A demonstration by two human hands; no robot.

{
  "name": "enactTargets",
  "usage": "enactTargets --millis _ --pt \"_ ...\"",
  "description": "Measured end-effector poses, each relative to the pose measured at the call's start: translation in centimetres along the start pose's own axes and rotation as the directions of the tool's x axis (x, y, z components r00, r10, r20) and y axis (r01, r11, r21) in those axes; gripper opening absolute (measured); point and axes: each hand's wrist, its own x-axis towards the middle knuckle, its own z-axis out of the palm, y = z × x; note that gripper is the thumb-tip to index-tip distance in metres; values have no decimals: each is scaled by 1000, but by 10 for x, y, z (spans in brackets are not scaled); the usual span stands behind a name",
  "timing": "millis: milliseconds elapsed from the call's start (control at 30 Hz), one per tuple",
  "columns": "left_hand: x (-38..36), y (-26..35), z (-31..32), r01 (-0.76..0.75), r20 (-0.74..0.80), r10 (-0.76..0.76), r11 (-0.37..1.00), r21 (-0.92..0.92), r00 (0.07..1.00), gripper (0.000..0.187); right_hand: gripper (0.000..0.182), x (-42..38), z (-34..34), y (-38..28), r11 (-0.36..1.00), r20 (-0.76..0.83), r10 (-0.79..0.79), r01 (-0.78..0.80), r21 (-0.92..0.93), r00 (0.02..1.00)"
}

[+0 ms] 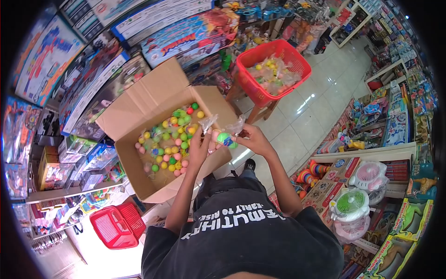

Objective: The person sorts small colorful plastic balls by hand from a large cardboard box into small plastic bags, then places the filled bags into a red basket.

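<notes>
Between my two hands is a clear plastic bag of small coloured balls (224, 138); green, blue and pink show through it. My left hand (200, 148) is closed on the bag's left side, and loose plastic stands up above its fingers. On the right side, my right hand (254, 139) pinches the same bag near its upper edge. Both hands are over the right edge of an open cardboard box (132, 167). Inside the box lie many small balls (169, 144) in yellow, green, pink and red, some of them in clear bags.
A red basket (251, 83) holding bagged balls stands on a wooden stool (260, 113) beyond the box. Red shopping baskets (111, 228) sit at lower left. Shelves of boxed toys line both sides, with small fans (350, 204) at right. Tiled floor (302, 116) runs between.
</notes>
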Motion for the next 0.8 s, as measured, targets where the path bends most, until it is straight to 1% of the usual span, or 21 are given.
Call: enactTargets --millis 33,67,100,167,200,233,300,333,400,433,467,500,533,567,600,667,733,800 --pt "2 9 10 33 17 -34 999 7 999 19 24 -5 -13 3 999 -18 8 -9 -38 1000" --pt "2 17 22 95 25 -97 994 54 995 19 23 -11 -26 5 997 -37 17 -19 -76 999" --pt "3 21 37 91 30 -93 994 54 995 19 23 -17 -39 5 997 -43 14 -18 -77 999" --pt "10 29 67 113 51 -107 983 -143 993 17 20 -26 -67 1 990 -59 20 -28 -140 998" --pt "11 38 83 107 26 -105 985 -133 994 21 20 -29 -81 0 990 -67 13 -22 -142 998" --pt "14 36 97 104 31 -101 986 -133 994 21 21 -34 -95 -1 991 -92 18 -30 -133 996" --pt "16 23 127 222 96 -208 960 -171 973 24 23 -45 -120 5 992 -121 29 -44 -121 992" --pt "17 18 142 223 102 -208 959 -172 973 24 24 -49 -133 11 991 -137 46 -62 -119 990" --pt "20 14 172 256 113 -235 933 -253 966 34 24 -58 -161 16 989 -160 60 -80 -121 985" --pt "21 14 185 257 118 -234 932 -256 965 34 24 -64 -173 18 980 -164 125 -148 -135 978" --pt "20 14 197 321 175 -276 888 -329 945 34 25 -69 -184 20 966 -167 189 -214 -147 968" --pt "22 17 207 384 233 -313 835 -394 921 35 25 -73 -192 25 965 -168 190 -215 -148 967" --pt "23 19 216 386 234 -315 835 -393 920 35 26 -76 -198 30 989 -200 138 -146 -24 970" --pt "24 22 225 420 266 -335 812 -406 904 32 28 -80 -204 35 993 -239 92 -70 99 967" --pt "25 24 234 454 299 -353 787 -417 887 28 28 -83 -211 37 992 -242 95 -73 101 966" --pt "27 24 249 441 309 -334 801 -406 890 28 30 -88 -227 39 986 -296 169 -156 66 940" --pt "33 20 263 424 323 -310 816 -393 894 29 30 -91 -241 53 985 -328 171 -163 50 929" --pt "44 20 272 461 394 -307 795 -393 866 32 30 -91 -255 62 985 -360 173 -171 36 917"
